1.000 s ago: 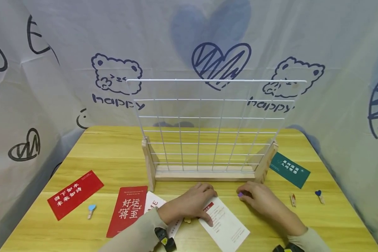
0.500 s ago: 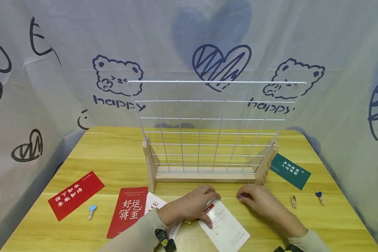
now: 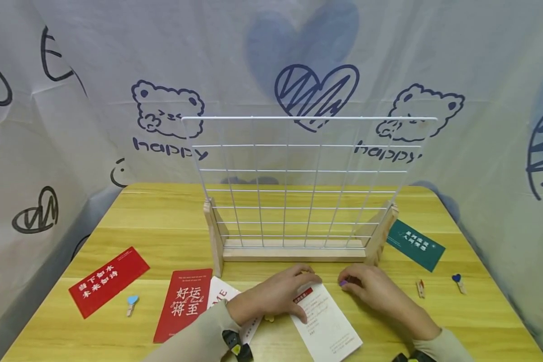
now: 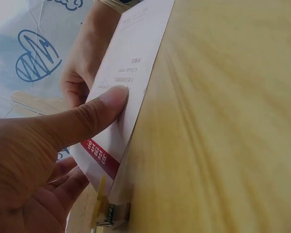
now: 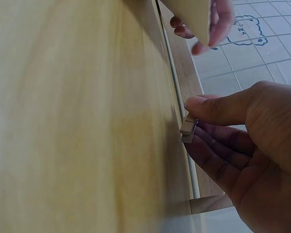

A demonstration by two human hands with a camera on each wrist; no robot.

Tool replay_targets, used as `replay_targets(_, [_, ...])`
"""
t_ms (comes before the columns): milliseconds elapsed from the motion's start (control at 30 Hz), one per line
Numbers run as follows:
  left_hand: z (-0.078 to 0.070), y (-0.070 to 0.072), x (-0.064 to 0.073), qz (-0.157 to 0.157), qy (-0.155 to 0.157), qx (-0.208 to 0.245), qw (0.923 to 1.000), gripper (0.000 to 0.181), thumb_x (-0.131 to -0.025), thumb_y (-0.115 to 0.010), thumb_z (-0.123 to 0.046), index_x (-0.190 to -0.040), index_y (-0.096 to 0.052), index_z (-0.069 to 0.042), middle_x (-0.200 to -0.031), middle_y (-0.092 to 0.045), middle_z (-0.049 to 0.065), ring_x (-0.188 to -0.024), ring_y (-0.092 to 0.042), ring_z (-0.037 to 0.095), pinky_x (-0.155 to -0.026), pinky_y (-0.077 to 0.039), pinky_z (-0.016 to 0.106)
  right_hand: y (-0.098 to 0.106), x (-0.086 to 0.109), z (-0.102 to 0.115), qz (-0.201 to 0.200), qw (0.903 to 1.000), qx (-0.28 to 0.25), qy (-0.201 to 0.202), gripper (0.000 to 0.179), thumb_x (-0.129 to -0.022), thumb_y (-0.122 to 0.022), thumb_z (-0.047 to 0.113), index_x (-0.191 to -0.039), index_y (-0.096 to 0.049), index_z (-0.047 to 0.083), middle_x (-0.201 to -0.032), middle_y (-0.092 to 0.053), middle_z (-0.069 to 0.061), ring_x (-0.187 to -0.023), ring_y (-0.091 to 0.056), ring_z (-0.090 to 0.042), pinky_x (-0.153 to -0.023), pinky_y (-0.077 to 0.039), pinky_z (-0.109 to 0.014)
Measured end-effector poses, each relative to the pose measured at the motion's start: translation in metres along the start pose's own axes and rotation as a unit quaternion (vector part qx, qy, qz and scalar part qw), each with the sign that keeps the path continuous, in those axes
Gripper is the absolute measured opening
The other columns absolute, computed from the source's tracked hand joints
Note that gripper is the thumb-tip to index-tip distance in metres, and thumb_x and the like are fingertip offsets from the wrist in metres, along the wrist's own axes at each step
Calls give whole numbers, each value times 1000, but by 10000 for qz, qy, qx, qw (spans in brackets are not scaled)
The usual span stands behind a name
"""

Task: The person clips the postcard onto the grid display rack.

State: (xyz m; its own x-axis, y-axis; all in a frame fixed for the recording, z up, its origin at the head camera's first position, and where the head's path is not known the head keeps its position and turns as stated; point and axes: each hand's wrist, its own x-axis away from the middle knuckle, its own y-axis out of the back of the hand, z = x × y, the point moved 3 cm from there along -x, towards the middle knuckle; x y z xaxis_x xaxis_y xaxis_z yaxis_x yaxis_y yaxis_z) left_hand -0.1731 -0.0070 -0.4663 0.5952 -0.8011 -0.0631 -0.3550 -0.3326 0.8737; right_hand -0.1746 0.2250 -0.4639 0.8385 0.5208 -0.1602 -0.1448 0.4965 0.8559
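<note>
A pale cloth with dark hearts, bears and "happy" lettering hung beyond the far and side edges of the yellow wood-grained counter.

Head looks forward, down; wrist views nearer; head, left share card.

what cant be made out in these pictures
Head: most of the purple clip, covered by the right hand.
Head: middle of the red-lettered white card, behind the left arm.
Head: fine print on the held card, too small.
Right wrist: part of the held card, past the top edge.
</note>
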Motion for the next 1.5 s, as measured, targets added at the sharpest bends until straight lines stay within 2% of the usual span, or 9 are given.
replay_targets(133, [-1,2,1,-133,-8,12,9999,88,-70,-85,-39,-145,-44,-15,-138,-51,2,-121,-51,13,-100,-43,24,1,0,1,-61,9999,-56,85,11,-86,-74,10,-94,-71,18,-88,-66,12,-79,-58,-1,-70,-53,-30])
replay_targets(333, [-4,5,2,-231,-90,94,9996,87,-73,-83,-39,-146,-42,-17,-137,-50,0,-108,-56,8,-87,-47,17,4,2,4,-103,9999,-57,-62,10,-87,-74,12,-96,-71,16,-89,-66,12,-79,-58,-2,-70,-53,-29])
replay_targets(533, [-6,11,4,-165,-199,114,9996,83,-79,-81,-33,-149,-38,-18,-141,-47,2,-117,-54,13,-94,-46,21,12,3,8,-241,9995,-5,-189,12,-87,-75,13,-98,-71,15,-90,-66,12,-79,-60,-3,-71,-54,-28])
replay_targets(667, [-8,20,5,-180,-239,342,9990,81,-81,-81,-25,-150,-38,-17,-141,-48,4,-114,-55,10,-94,-45,20,23,1,13,-316,9993,-83,-188,12,-87,-74,11,-98,-71,16,-93,-68,10,-82,-62,-6,-72,-55,-28])
replay_targets(800, [-8,29,3,-309,-210,518,9980,75,-79,-83,-22,-144,-44,-15,-138,-52,4,-110,-55,9,-92,-45,19,35,-2,19,-379,9988,-240,-216,12,-88,-73,9,-99,-71,15,-93,-68,10,-84,-65,-9,-73,-56,-27])
replay_targets(967, [-10,40,2,-434,-268,429,9978,55,-79,-83,-26,-125,-53,-14,-119,-58,-1,-96,-53,6,-81,-46,15,45,-5,25,-441,9981,-357,-258,13,-88,-72,7,-100,-71,14,-94,-68,9,-84,-65,-9,-72,-56,-25])
replay_targets(1067, [-11,45,1,-467,-348,354,9977,49,-80,-82,-27,-119,-55,-14,-119,-58,-1,-97,-52,5,-83,-45,16,52,-7,28,-476,9977,-416,-253,14,-89,-72,7,-99,-70,16,-94,-67,10,-84,-64,-8,-72,-56,-25])
replay_targets(1233, [-15,54,-2,-441,-455,364,9973,48,-82,-81,-23,-122,-56,-13,-124,-57,1,-98,-52,7,-81,-45,17,64,-9,33,-631,9971,-409,-95,16,-88,-72,4,-98,-70,17,-93,-66,10,-83,-64,-8,-70,-56,-24])
replay_targets(1500, [-24,73,-6,-84,-687,721,9950,57,-89,-73,-8,-139,-47,-6,-140,-48,8,-101,-57,12,-79,-50,15,85,-12,41,-761,9968,-227,26,19,-88,-71,2,-101,-70,17,-97,-67,7,-81,-62,-8,-67,-55,-26])
